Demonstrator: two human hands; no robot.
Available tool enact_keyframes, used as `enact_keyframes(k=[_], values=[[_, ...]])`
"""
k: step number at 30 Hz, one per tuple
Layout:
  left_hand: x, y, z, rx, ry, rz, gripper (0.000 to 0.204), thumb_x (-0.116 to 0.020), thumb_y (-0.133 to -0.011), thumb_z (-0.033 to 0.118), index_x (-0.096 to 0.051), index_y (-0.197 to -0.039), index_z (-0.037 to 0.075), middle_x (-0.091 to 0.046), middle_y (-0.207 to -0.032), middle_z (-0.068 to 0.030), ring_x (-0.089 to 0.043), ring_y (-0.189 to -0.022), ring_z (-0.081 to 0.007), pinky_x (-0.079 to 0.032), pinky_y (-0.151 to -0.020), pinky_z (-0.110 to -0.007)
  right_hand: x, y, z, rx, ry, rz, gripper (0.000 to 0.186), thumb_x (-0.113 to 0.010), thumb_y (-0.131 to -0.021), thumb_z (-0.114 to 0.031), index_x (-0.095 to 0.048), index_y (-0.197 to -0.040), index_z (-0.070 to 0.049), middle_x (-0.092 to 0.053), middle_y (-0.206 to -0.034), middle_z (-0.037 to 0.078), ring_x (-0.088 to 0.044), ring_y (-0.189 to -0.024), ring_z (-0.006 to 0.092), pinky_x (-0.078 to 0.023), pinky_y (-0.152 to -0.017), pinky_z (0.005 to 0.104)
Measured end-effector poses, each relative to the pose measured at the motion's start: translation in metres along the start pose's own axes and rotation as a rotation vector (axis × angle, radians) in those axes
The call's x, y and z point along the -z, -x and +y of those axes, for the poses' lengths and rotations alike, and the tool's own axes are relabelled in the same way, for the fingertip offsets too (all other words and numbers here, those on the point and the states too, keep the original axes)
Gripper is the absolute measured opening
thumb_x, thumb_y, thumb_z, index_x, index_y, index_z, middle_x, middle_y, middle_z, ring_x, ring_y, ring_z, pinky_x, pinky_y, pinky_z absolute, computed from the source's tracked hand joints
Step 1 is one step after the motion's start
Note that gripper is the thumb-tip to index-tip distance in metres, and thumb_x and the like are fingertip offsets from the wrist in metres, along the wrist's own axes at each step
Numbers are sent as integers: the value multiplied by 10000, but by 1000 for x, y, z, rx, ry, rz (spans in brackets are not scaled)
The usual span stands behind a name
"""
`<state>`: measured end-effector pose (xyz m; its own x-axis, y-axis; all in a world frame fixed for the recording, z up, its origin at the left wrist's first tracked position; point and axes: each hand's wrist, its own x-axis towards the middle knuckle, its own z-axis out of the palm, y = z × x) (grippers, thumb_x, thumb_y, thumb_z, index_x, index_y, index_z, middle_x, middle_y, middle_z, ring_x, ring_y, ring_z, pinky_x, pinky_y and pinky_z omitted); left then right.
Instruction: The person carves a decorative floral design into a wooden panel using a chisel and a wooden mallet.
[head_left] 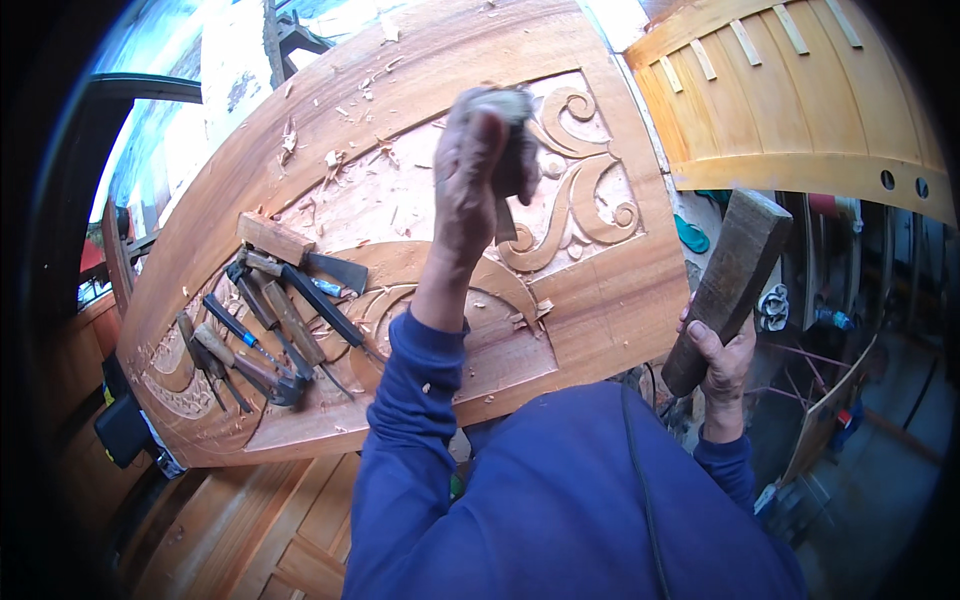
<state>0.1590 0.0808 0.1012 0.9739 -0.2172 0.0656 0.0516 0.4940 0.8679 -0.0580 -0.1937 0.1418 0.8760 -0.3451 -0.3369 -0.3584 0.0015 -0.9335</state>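
My left hand is closed round a wooden-handled chisel, partly hidden by my fingers, its flat blade pointing down over the carved scrollwork of a wooden door panel. My right hand grips a long, dark, squared wooden block at its lower end, tilted upward beside the panel's right edge. On the left of the panel lie several chisels and gouges and a light wooden piece. Pale shavings are scattered over the carving.
A yellow wooden panel with slats stands at upper right. A teal object sits beside the work. Metal rails and a board are at lower right, other panelled wood at lower left, a black case at left.
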Motion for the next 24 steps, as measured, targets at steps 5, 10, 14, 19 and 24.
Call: enact_keyframes(k=[5, 10, 14, 19, 24], values=[[-18, -26, -9, 165, -64, -252, 509, -508, -1082, 540, -548, -1231, 55, -543, -700, -33, -481, -491, -87, -374, -424, -227, 6, 9, 7, -25, 31, 20, 555, -851, -813, -169, -567, -1259, -2, -700, -1007, 90, -677, -910, 169, -549, -840, 323], [-29, -35, -21, 237, -9, -257, 445, -632, -1044, 490, -580, -1081, 50, -522, -650, 2, -447, -465, -55, -328, -412, -215, 9, 13, 8, -29, 58, 60, 535, -851, -821, -202, -587, -1240, 1, -702, -1007, 91, -682, -915, 175, -552, -846, 327], [-32, -35, -20, 254, 12, -227, 437, -639, -1042, 481, -588, -1091, 50, -524, -659, -2, -453, -474, -56, -330, -411, -213, 8, 13, 8, 3, 70, 96, 591, -853, -818, -281, -582, -1244, 26, -682, -1024, 136, -686, -883, 208, -581, -809, 350], [-29, -35, -21, 257, 13, -242, 425, -637, -1045, 474, -591, -1087, 54, -525, -662, -3, -455, -477, -55, -332, -411, -211, 5, 12, 4, 7, 18, 93, 546, -845, -825, -230, -593, -1251, -2, -705, -1015, 102, -694, -898, 177, -565, -828, 327], [-28, -35, -22, 247, 28, -251, 428, -638, -1043, 479, -591, -1086, 56, -524, -660, 1, -454, -477, -52, -336, -413, -208, 4, 10, 2, 22, 56, 98, 588, -848, -819, -287, -586, -1238, 33, -679, -1027, 141, -690, -872, 205, -582, -807, 349]])
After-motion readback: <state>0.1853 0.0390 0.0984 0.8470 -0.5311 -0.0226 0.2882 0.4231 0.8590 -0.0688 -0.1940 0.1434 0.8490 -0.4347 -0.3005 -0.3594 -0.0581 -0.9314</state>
